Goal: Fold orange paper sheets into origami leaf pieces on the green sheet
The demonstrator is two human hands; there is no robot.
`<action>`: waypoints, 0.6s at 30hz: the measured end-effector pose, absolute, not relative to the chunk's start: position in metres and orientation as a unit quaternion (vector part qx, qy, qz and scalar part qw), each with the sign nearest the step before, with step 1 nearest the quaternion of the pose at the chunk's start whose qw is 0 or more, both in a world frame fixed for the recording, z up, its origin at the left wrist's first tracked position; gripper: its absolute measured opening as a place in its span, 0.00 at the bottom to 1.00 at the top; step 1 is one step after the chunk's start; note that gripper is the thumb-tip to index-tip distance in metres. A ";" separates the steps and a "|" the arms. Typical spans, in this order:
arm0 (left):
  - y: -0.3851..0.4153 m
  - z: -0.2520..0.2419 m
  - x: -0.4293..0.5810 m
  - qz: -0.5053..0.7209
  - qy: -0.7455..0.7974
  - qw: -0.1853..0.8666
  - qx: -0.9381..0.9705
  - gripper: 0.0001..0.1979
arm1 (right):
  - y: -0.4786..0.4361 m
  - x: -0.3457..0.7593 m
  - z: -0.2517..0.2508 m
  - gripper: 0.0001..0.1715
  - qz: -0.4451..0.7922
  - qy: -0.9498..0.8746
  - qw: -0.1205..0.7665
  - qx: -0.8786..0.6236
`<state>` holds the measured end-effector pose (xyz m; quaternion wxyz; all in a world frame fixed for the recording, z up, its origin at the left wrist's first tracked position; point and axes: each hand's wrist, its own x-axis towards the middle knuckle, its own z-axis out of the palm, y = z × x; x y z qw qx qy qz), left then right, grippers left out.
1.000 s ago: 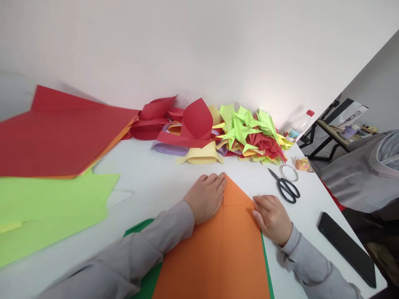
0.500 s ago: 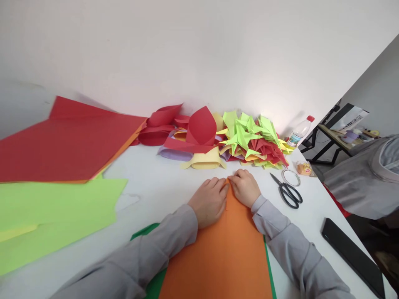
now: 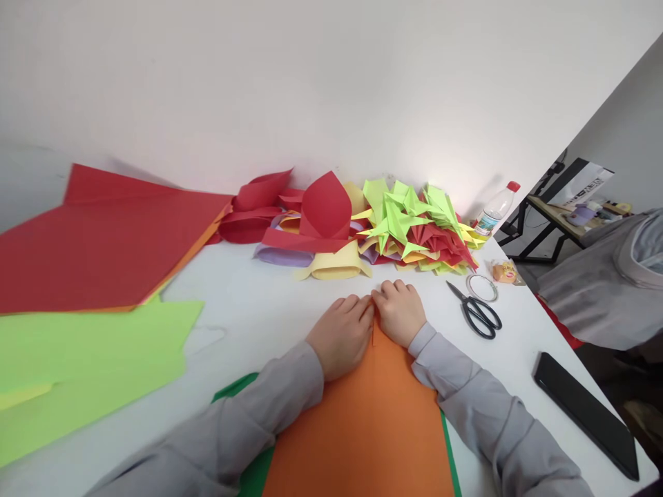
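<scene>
Two bare hands of ours meet at the pointed far tip of the orange paper (image 3: 362, 442), which lies flat on the white bench (image 3: 228, 290) in front of us. Our left hand (image 3: 342, 335) rests over the left edge of that tip, and our right hand (image 3: 401, 314) over the right edge. Both hold the tip with fingers drawn narrow, fingertips nearly touching; we cannot tell just how the thumbs sit. A short straight line runs down the orange paper below our fingers.

Beneath the orange paper we see green paper (image 3: 256, 476) sticking out on both sides. Left of the orange paper, well apart, lie lime sheets (image 3: 103, 345), with red sheets (image 3: 119, 241) beyond them. Straight beyond its tip we have curled red paper (image 3: 326, 207) and cream paper (image 3: 336, 266), and beyond to the right a heap of pointed folded papers (image 3: 404, 217).

To the right of the orange paper we find black-handled scissors (image 3: 481, 317), a ring (image 3: 483, 288), and a small snack packet (image 3: 505, 272). A red-capped bottle (image 3: 494, 210) stands farther beyond to the right. A long black slab (image 3: 585, 414) lies right of the orange paper, nearer to us than the scissors.
</scene>
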<state>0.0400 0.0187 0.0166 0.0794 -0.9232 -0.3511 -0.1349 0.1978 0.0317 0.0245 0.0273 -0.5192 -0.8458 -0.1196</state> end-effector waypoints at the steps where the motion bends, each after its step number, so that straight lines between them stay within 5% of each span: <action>1: 0.018 0.015 0.038 -0.131 -0.351 0.089 -0.923 0.17 | 0.031 0.196 0.025 0.14 -0.124 -0.846 0.024 -0.519; 18: 0.000 0.009 -0.020 -0.271 -0.302 0.108 -0.908 0.18 | 0.031 0.199 0.019 0.14 -0.112 -0.837 0.036 -0.535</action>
